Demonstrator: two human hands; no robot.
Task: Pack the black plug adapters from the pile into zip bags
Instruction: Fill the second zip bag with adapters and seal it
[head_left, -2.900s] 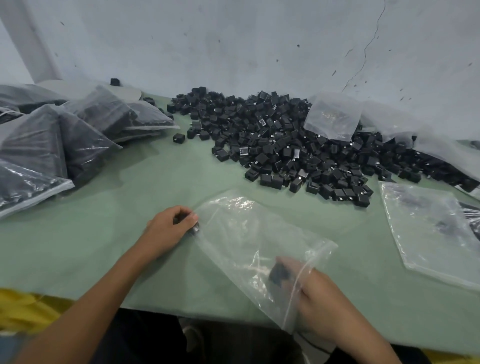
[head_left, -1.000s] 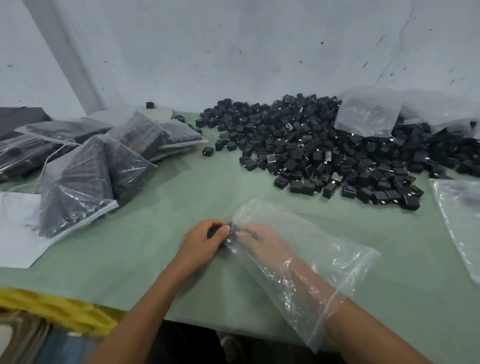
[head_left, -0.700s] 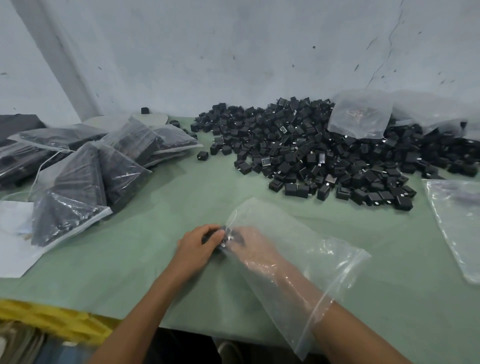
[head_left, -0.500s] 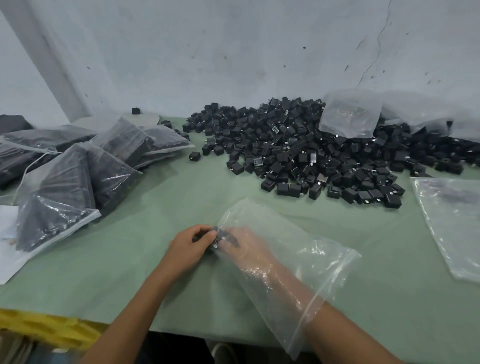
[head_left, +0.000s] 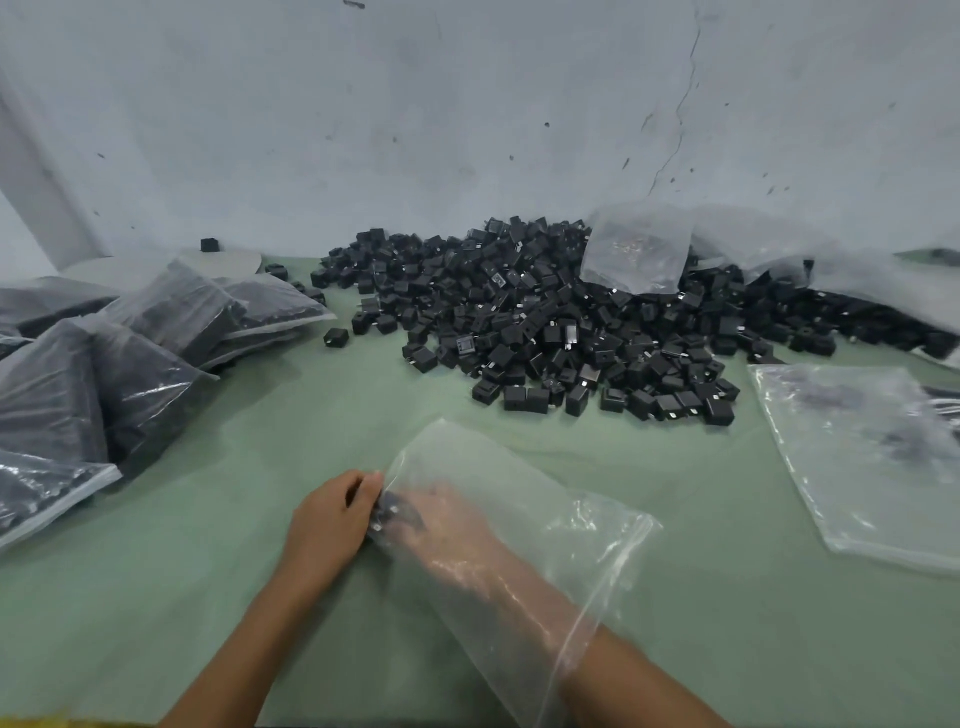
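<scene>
A clear zip bag lies on the green table, its mouth toward me. My right hand is pushed deep inside it, up to the forearm, fingers closed on a black plug adapter at the bag's closed corner. My left hand pinches that same corner from outside, touching the adapter through the plastic. A big pile of black plug adapters spreads across the far middle of the table.
Several filled zip bags are stacked at the left. Empty clear bags lie at the right and on top of the pile. A grey wall stands behind. A yellow strip runs along the table's near left edge.
My right hand went from the bag's mouth deep into the bag with an adapter, reaching the corner held by my left hand. Since half a second ago only the view shifted slightly.
</scene>
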